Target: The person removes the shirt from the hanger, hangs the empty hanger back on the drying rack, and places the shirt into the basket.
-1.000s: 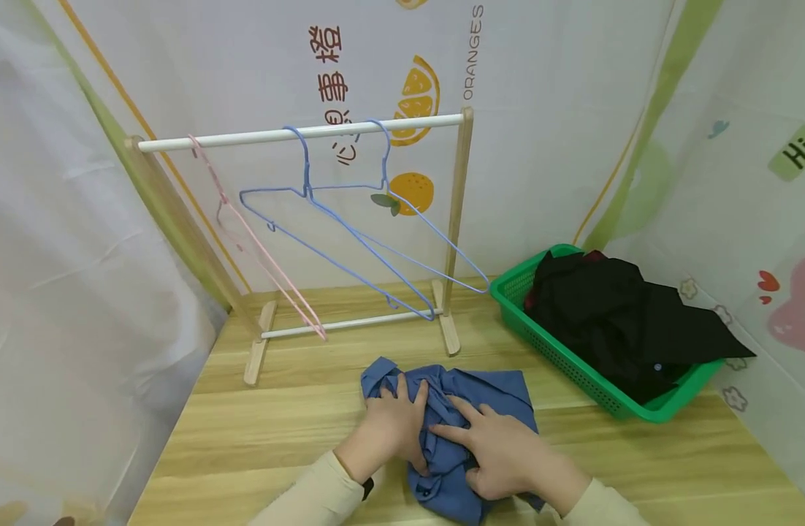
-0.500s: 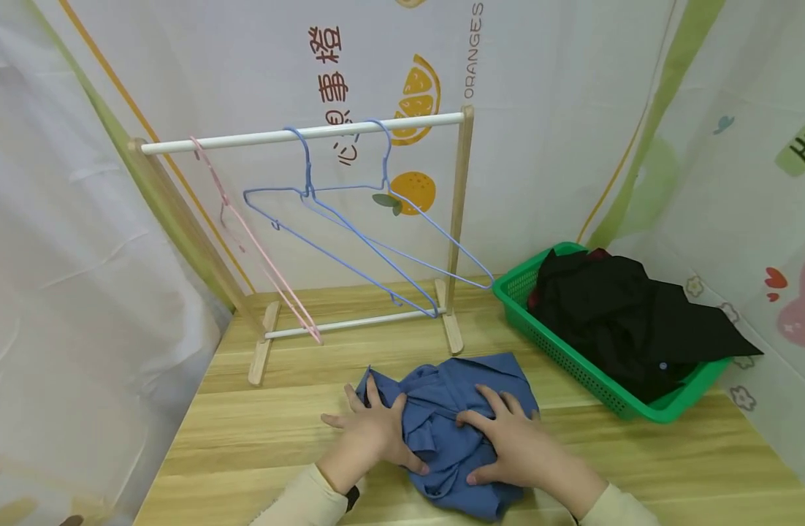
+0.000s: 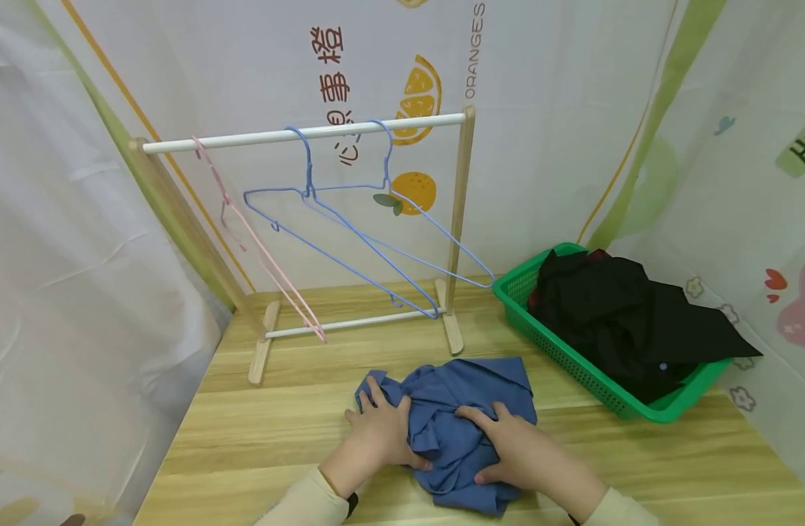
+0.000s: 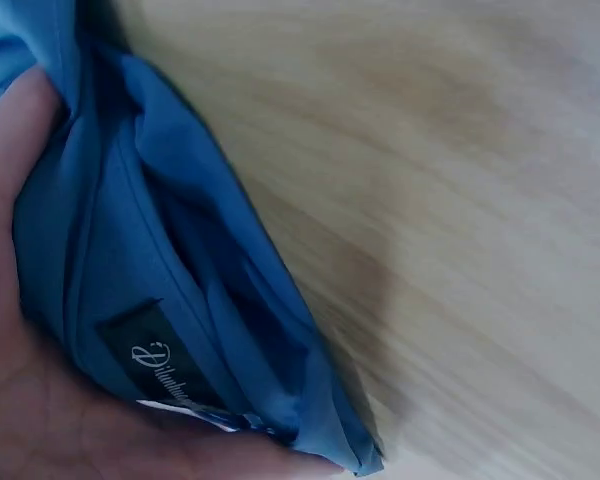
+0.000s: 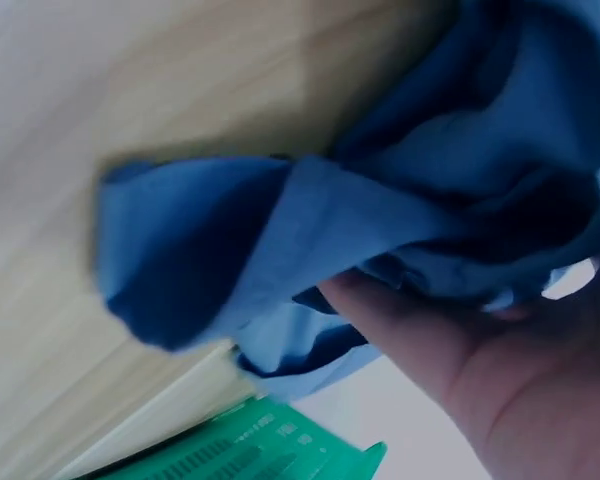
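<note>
A crumpled blue shirt (image 3: 451,431) lies bunched on the wooden table between both hands. My left hand (image 3: 376,431) holds its left side, fingers spread over the far edge and thumb on the near folds. In the left wrist view, a dark label (image 4: 158,355) with pale script shows inside the shirt, cloth lying between thumb and fingers. My right hand (image 3: 524,446) grips the right side with bent fingers and the thumb nearer me. The right wrist view shows a digit (image 5: 400,325) tucked into the folds; the other fingers are mostly hidden.
Beyond the shirt stands a rack (image 3: 350,130) with a white rail and wooden posts. On it hang a pink hanger (image 3: 258,241) and two blue hangers (image 3: 350,230). At right sits a green basket (image 3: 560,351) heaped with black clothing (image 3: 613,314).
The hands have moved apart from the shirt's middle to its two sides. Since half a second ago, the left fingers have drawn in against the cloth, and the shirt has shifted slightly.
</note>
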`<action>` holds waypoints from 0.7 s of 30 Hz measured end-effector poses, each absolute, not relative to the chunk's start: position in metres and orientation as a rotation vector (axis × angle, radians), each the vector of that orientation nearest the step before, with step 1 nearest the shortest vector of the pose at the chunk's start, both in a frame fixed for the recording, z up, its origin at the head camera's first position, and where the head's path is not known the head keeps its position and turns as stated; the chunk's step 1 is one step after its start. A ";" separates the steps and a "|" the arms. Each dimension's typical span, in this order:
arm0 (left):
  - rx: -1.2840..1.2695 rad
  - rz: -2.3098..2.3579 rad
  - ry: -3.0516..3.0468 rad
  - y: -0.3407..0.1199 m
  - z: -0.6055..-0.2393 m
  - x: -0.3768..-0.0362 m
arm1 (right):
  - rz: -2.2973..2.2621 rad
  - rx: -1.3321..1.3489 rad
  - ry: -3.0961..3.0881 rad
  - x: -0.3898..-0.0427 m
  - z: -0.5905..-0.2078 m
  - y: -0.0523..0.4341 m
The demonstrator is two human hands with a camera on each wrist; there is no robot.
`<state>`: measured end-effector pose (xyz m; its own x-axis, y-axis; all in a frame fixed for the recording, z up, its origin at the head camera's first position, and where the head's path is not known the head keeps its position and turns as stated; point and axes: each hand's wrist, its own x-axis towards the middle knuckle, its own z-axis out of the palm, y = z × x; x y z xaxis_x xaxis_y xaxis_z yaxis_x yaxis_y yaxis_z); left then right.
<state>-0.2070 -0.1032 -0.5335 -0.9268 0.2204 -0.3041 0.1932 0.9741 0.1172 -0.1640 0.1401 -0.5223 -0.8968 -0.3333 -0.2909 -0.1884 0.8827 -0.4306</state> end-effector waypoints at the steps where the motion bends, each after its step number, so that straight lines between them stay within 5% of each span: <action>1: 0.318 0.129 2.807 -0.104 -0.538 -0.210 | -0.548 -0.369 2.702 -0.164 -0.522 0.137; 21: 0.465 0.074 2.872 -0.085 -0.513 -0.192 | -0.211 -0.488 2.783 -0.158 -0.522 0.116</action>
<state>-0.1923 -0.0847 -0.5128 -0.9229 0.3172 -0.2181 0.3055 0.9483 0.0863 -0.1583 0.1160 -0.5221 -0.8949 -0.3528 -0.2732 -0.3076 0.9313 -0.1949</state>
